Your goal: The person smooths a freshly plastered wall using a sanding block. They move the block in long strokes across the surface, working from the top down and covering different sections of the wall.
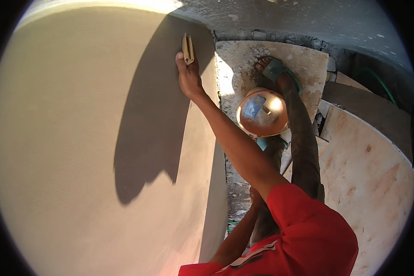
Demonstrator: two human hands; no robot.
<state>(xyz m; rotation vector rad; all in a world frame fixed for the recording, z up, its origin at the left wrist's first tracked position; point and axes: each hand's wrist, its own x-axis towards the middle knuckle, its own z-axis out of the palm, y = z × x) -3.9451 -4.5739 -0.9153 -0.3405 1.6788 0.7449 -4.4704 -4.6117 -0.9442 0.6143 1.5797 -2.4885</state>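
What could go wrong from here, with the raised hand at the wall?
The round container sits close to the sandal, so a shifting foot might tip it. The tan piece juts beyond the right hand and could slip. Dark shadow on the wall may hide uneven spots.

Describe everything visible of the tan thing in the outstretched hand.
The tan piece is narrow, with lengthwise ridges, like wood or folded sheet; I cannot tell which. The right hand grips its lower part. Shaded and held at the smooth wall, it points toward the picture's top; contact with the wall is unclear.
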